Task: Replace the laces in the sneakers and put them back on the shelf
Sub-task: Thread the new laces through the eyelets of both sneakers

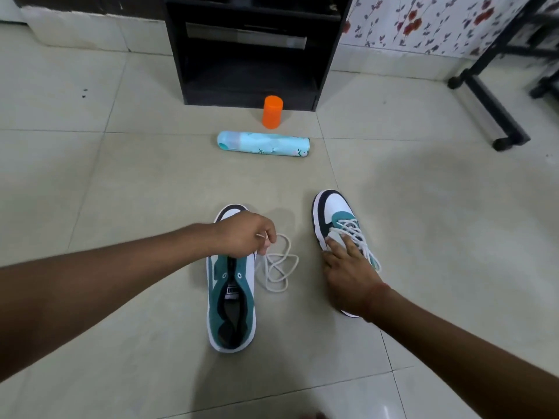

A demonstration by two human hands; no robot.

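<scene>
My left hand is pinching one end of the loose white lace, which is lying coiled on the floor beside the unlaced sneaker. My right hand is resting on the laced sneaker, fingers extended over its laces.
</scene>
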